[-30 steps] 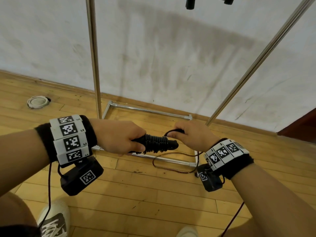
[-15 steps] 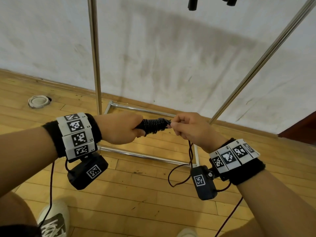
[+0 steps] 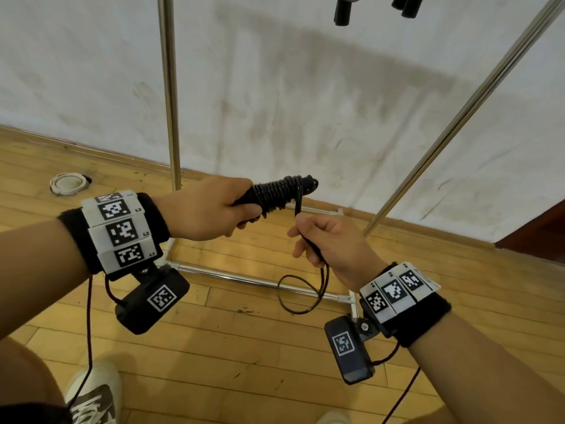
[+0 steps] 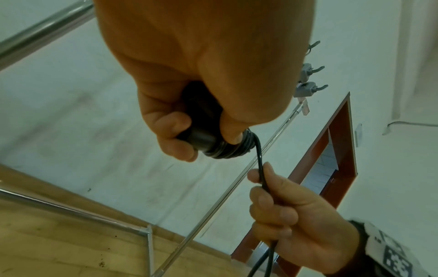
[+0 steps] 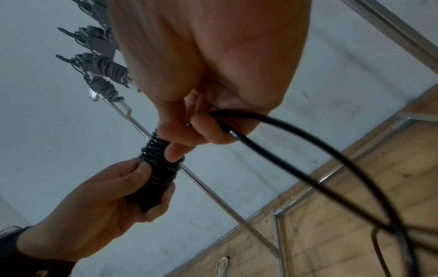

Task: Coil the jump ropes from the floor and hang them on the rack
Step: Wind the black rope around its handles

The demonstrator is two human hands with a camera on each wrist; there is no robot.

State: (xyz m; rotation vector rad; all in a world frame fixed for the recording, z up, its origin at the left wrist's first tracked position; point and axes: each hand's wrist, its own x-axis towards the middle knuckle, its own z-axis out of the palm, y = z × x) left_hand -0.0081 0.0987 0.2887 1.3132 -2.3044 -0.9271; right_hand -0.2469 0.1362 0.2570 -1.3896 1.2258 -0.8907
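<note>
- While the left hand (image 3: 211,214) gripped the jump-rope handles (image 3: 282,192), the head view showed their long axis pointing toward 2 o'clock, the wound end nearest the right hand (image 3: 333,246), which pinched the loose cord (image 3: 302,289) at 5 o'clock.
- From the left wrist, the cord (image 4: 260,165) dropped toward 6 o'clock into the right hand's curled fingers (image 4: 272,206).
- From the right wrist, the coiled bundle (image 5: 158,163) lay at 7 o'clock; hung ropes (image 5: 106,75) on the rack at 10 o'clock.

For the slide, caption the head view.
Left hand grips the wound handles; right hand holds the rope tail.
</note>
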